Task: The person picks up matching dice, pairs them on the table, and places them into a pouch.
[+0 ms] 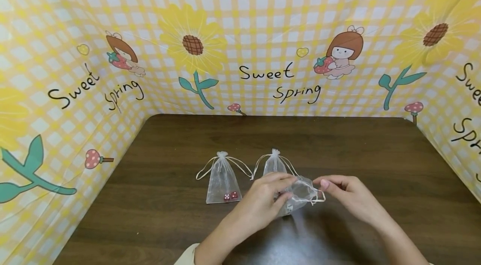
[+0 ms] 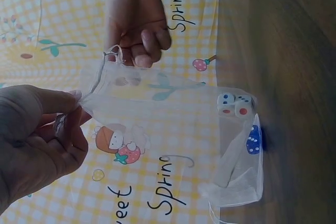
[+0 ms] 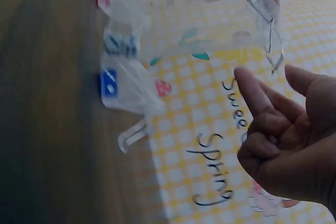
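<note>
My left hand point(image 1: 259, 200) pinches the rim of a sheer white drawstring pouch point(image 1: 302, 192) between thumb and fingers. The pouch hangs with its mouth spread, and white dice point(image 2: 234, 103) lie at its bottom. My right hand point(image 1: 353, 194) is just right of the mouth, beside the looped drawstring point(image 1: 318, 197). In the right wrist view, thumb and index finger point(image 3: 252, 90) stand apart, nothing between them, the other fingers bent. Behind the held pouch, partly hidden by my left hand, lies another sheer pouch point(image 1: 274, 165) with blue dice point(image 2: 254, 140).
A third sheer pouch point(image 1: 222, 177), drawn closed, lies to the left with two red dice point(image 1: 231, 195) in its lower corner. All of this is on a dark wood table point(image 1: 169, 231). A yellow checked cloth point(image 1: 233, 27) walls off the back and sides.
</note>
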`<state>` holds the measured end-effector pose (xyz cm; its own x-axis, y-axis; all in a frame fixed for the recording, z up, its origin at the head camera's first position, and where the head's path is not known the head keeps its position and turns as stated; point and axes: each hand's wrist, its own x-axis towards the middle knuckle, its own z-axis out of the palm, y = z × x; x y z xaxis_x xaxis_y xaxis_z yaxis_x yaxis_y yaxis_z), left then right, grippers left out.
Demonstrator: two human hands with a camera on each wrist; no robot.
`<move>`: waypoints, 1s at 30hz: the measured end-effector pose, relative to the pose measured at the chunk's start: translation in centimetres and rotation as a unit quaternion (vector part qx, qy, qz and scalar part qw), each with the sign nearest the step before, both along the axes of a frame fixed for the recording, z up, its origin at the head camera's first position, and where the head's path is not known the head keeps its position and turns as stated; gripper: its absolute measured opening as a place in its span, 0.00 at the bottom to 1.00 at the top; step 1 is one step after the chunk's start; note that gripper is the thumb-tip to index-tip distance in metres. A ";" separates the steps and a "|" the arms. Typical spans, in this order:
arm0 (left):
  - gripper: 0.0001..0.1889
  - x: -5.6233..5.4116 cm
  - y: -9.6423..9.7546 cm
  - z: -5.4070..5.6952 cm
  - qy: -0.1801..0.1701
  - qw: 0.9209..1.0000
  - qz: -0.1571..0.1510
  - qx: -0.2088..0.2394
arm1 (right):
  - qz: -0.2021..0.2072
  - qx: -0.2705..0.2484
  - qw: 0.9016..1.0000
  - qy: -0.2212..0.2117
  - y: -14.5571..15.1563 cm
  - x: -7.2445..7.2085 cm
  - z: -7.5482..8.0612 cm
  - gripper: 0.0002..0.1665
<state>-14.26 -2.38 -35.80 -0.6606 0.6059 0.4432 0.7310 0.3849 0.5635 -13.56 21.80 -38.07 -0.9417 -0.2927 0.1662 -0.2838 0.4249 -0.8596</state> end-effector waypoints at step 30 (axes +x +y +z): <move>0.06 -0.6 -1.0 -0.7 -0.016 0.989 0.138 0.050 | -0.216 -0.178 0.958 0.055 1.7 1.0 1.1 0.04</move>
<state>-14.88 -3.40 -36.46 -0.8097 0.3544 0.4677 0.5866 0.5090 0.6299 -12.52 23.53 -36.98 -0.9334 0.2151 0.2873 -0.2436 0.2080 -0.9473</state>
